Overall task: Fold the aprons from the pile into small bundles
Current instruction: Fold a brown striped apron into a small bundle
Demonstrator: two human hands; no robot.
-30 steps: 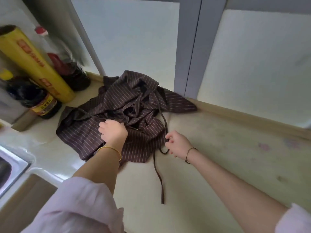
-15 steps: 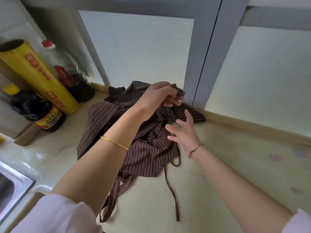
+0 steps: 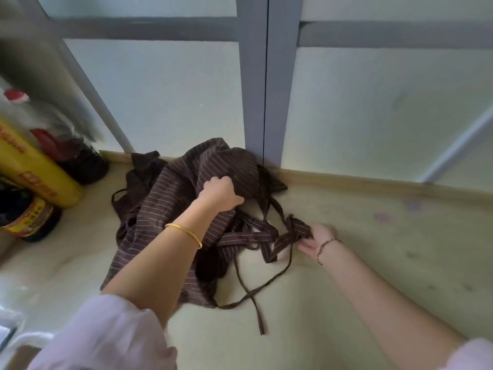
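Fingertips of the left hand [image 3: 221,192] are buried in apron [image 3: 170,209] cloth — yellow roll [image 3: 34,169] cut off at left edge, bottle [image 3: 80,161] behind blurry.

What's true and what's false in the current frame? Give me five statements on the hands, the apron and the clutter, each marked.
1. The left hand grips a bunch of the brown pinstriped cloth apron. True.
2. The right hand lies flat on the pale counter, holding nothing. False: its fingers hold the apron's striped strap.
3. The apron is already a small folded bundle. False: it lies crumpled and spread out.
4. The yellow cylindrical roll lies at the right of the view. False: it is at the left, beside the dark yellow-labelled bottle.
5. A thin dark tie trails over the counter toward the person. True.
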